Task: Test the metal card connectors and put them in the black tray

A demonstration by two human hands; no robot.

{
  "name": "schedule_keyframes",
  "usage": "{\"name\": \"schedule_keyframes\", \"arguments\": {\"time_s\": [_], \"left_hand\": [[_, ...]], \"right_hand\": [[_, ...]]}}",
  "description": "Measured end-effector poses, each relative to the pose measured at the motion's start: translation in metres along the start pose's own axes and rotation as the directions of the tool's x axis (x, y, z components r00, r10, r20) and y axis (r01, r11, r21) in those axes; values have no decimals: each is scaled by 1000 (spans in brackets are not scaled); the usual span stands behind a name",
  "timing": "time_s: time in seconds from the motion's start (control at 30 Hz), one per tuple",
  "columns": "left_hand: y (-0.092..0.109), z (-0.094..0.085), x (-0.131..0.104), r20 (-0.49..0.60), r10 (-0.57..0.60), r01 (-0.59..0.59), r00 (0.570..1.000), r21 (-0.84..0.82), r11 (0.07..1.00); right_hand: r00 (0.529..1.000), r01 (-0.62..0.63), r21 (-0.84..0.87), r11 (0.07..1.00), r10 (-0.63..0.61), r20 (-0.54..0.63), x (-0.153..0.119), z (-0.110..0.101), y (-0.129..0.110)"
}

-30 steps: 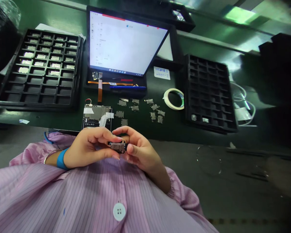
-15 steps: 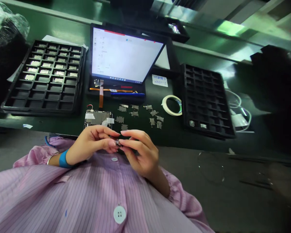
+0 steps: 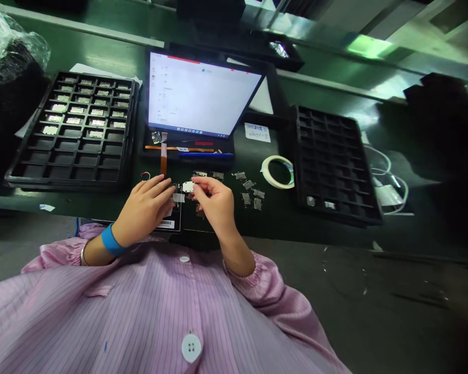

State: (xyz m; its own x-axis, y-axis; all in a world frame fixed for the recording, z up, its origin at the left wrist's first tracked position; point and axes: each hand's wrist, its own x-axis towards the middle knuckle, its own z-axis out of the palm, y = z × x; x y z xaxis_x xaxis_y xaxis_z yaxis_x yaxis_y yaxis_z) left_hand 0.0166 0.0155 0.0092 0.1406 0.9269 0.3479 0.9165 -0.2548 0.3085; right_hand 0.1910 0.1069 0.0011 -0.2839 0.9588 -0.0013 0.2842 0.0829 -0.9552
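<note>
My left hand (image 3: 146, 208) lies with fingers stretched over an opened electronic device (image 3: 167, 224), covering much of it. White tape pieces (image 3: 178, 198) and a barcode label show at the device's right side. My right hand (image 3: 216, 201) pinches a small bright rectangular circuit board (image 3: 187, 187) between thumb and index finger, just above the device's upper right edge. An orange flex cable (image 3: 164, 158) runs from the device up toward the screen. Several small metal-coloured boards (image 3: 248, 184) lie loose right of my right hand; others are partly hidden under it.
A black compartment tray (image 3: 72, 140) at left carries several small boards. Another black tray (image 3: 337, 161) at right has two small parts. Between them stand a lit screen (image 3: 205, 93), a blue pen (image 3: 206, 155), a tape roll (image 3: 265, 173) and a handwritten note (image 3: 257, 132).
My hands have parted and moved forward. My left hand has come down flat over the device; my right hand has carried the small board up beside the device's upper right edge.
</note>
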Motion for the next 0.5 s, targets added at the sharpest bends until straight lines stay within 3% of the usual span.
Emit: {"name": "schedule_keyframes", "arguments": {"time_s": [0.23, 0.5], "left_hand": [[2, 4, -1, -15, -19, 18, 1000, -37, 999], [2, 4, -2, -1, -41, 41, 999, -73, 996]], "right_hand": [[997, -64, 56, 996, 62, 40, -1, -2, -1], [999, -43, 23, 999, 42, 30, -2, -2, -1]]}}
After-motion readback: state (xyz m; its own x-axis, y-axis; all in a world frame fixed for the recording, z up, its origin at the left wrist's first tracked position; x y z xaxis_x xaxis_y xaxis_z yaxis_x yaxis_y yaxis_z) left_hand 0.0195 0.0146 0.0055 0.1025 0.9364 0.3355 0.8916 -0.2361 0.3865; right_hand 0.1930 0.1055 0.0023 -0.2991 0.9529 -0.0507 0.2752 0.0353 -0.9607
